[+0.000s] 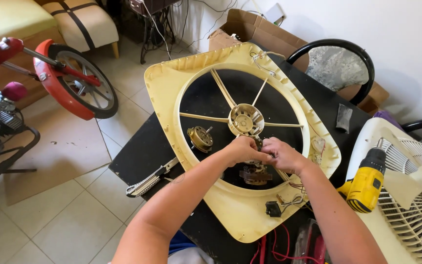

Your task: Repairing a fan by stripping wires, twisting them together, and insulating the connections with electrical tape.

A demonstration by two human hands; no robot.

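Observation:
A yellowed plastic fan housing (242,215) with a round opening and spokes lies flat on a black table (140,156). My left hand (242,149) and my right hand (282,154) meet just below the housing's central hub (245,120), fingers pinched together on a small part between them; what it is stays hidden by the fingers. A dark metal motor piece (255,175) lies right under my hands. A brass-coloured round motor part (200,138) rests inside the opening, left of my left hand.
A yellow cordless drill (366,183) lies on a white fan grille (411,205) at the right. A utility knife (150,182) sits near the table's left edge. A small black switch (273,209) with wires, red cables, a cardboard box and a red bike wheel (76,80) surround the table.

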